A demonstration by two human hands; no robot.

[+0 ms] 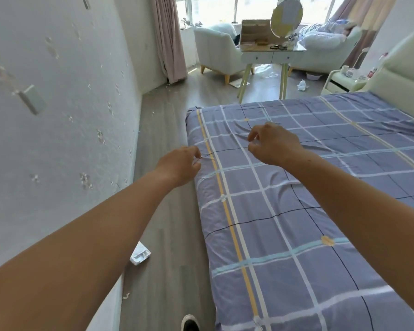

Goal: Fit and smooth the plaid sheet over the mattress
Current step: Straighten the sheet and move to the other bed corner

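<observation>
Head view. The plaid sheet (296,211) covers the top and left side edge of the mattress; the far left corner looks wrapped. Creases fan out between the hands. The left hand (179,164) pinches a small fold at the side edge. The right hand (274,145) has its fingers curled just over the creased patch; whether it holds cloth, cannot tell.

Risk: an uneven or hard tug toward the floor (167,130) could pull the far corner loose, or merely shift the creases and skew the stripes.

home bedroom | bed (296,211) | dressing table (271,54) | armchair (215,51)
</observation>
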